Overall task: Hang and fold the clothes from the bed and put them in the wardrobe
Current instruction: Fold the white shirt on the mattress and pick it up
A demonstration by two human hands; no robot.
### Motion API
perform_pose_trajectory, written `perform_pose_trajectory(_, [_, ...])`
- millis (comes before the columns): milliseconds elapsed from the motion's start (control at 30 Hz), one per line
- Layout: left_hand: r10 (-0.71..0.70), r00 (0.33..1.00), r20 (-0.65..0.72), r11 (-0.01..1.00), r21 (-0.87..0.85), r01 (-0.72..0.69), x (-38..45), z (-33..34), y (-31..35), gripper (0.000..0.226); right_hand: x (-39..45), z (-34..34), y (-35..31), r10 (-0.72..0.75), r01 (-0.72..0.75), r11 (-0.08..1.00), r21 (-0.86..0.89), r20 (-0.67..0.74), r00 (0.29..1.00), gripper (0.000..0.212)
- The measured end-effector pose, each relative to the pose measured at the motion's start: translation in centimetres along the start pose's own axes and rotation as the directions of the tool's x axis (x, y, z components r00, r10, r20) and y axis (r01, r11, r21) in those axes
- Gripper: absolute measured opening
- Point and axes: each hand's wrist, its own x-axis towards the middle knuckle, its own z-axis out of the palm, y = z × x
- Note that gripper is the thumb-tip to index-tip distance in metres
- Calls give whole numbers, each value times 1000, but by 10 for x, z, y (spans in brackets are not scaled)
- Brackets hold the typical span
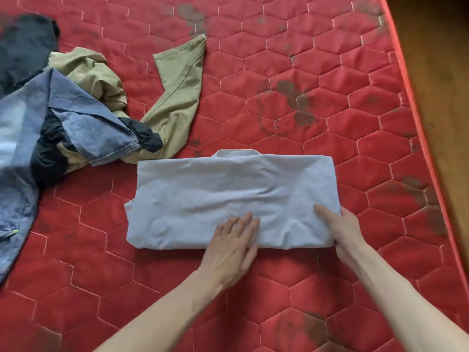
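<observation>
Pale grey-blue folded shirt on a red hexagon-quilted bed; khaki trousers, blue denim at left.

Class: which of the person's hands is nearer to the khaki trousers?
Left. The left hand presses the folded white shirt below the khaki trousers; the right hand grips the shirt's right end, farther away.

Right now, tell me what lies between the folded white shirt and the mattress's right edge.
Head view: only bare red quilted mattress, stained dark in places, between the folded white shirt and that edge.

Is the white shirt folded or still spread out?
Folded: the white shirt lies as a compact rectangle, collar at the far edge, both hands on its near edge.
</observation>
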Motion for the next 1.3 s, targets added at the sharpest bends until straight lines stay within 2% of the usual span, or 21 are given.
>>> perform_pose_trajectory(67, [-55, 997, 57, 994, -95, 60, 6, -6, 18, 66, -3, 4, -5, 13, -14, 1000, 7, 56, 998, 7])
perform_pose_trajectory(100, [-80, 994, 68, 985, -149, 89, 8, -9, 24, 67, -5, 6, -8, -31, 33, 998, -49, 56, 998, 5])
perform_pose_trajectory(233, [-159, 987, 40, 891, -424, 161, 13, -22, 45, 67, -36, 21, -19, -293, 300, 880, -367, 76, 953, 37])
perform_pose_trajectory(300, [-187, 980, 62, 771, -610, 186, 16, -32, 56, 59, -58, 32, -25, -357, 355, 833, -424, 76, 931, 41])
perform_pose_trajectory(400, [-253, 956, 146, 491, -832, 257, 21, -49, 69, 60, -91, 54, -34, -385, 376, 797, -474, 81, 919, 37])
perform_pose_trajectory(500, [-286, 948, 140, 294, -929, 225, 20, -69, 67, 64, -114, 75, -32, -406, 429, 741, -517, 164, 899, 27])
perform_pose_trajectory(567, [-287, 946, 151, 216, -952, 217, 16, -84, 58, 52, -127, 89, -33, -408, 470, 740, -482, 235, 882, 21])
perform_pose_trajectory(633, [-299, 940, 164, 193, -954, 228, 11, -96, 45, 31, -139, 103, -33, -401, 483, 766, -423, 272, 875, 22])
perform_pose_trajectory(667, [-306, 938, 160, 184, -957, 224, 9, -100, 37, 29, -145, 111, -33, -402, 490, 776, -399, 285, 870, 25])
perform_pose_trajectory(767, [-355, 930, 99, 230, -955, 189, -2, -111, 14, 43, -161, 131, -29, -432, 517, 776, -362, 292, 853, 48])
perform_pose_trajectory(833, [-386, 921, 53, 227, -962, 151, -12, -119, 3, 31, -169, 146, -26, -473, 548, 763, -342, 281, 835, 55])
perform_pose_trajectory(967, [-420, 908, 10, 243, -962, 123, -29, -124, -23, 27, -190, 177, -20, -419, 484, 859, -165, 316, 851, 35])
perform_pose_trajectory(1033, [-424, 906, 8, 256, -958, 128, -37, -125, -40, 21, -199, 193, -12, -359, 426, 896, -128, 356, 863, 38])
perform_pose_trajectory(1100, [-438, 899, -5, 243, -963, 113, -43, -126, -63, 4, -203, 209, -2, -308, 373, 923, -96, 399, 864, 45])
perform_pose_trajectory(1200, [-518, 854, -50, 322, -936, 140, -48, -120, -102, 14, -205, 227, 8, -289, 368, 926, -87, 467, 836, 55])
perform_pose_trajectory(1300, [-576, 816, -50, 338, -924, 181, -52, -114, -132, 19, -208, 239, 12, -279, 371, 926, -76, 523, 805, 51])
